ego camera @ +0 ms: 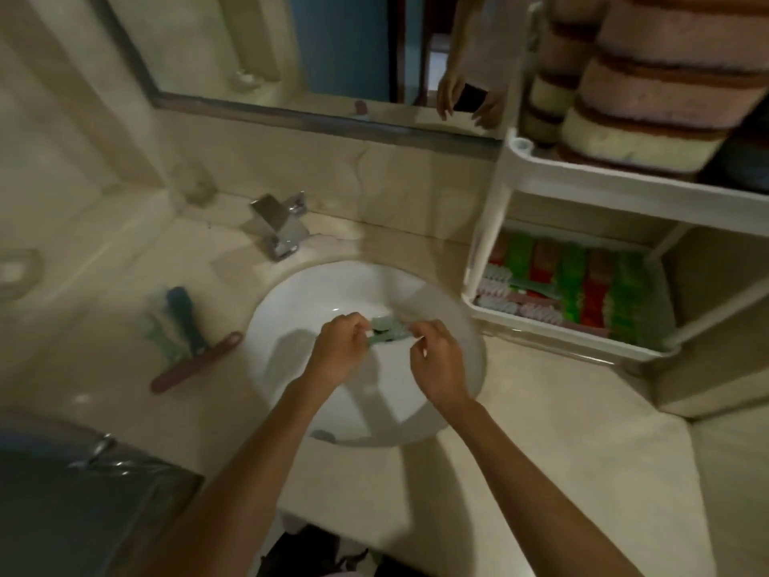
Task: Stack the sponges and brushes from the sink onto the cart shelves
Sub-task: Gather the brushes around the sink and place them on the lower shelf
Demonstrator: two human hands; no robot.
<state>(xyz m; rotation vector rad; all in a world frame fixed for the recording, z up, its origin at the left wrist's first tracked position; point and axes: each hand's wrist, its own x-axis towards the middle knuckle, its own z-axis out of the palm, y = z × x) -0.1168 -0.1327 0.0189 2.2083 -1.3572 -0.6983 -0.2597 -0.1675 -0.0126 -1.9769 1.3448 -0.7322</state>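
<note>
Currently both hands sit over the sink [457, 368], a smooth white round basin, holding one pale green brush [389, 333] between them: the left hand [339, 347] is closed on its left end, the right hand [437, 360] pinches its right end. The frame is blurred, so bristle detail is unclear. Judgement: the step is lifting this brush out and carrying it right to the cart [516, 177]. Best done by passing it to one hand, keeping it level, then laying it parallel to the brushes already on the lower shelf [582, 335], which lie in tidy rows with white bristles against red and green. The upper shelf carries stacked sponges [649, 97], soft, porous, banded pink, cream and brown. More brushes [187, 326], teal and maroon-handled, lie on the glossy beige stone table left of the sink.
</note>
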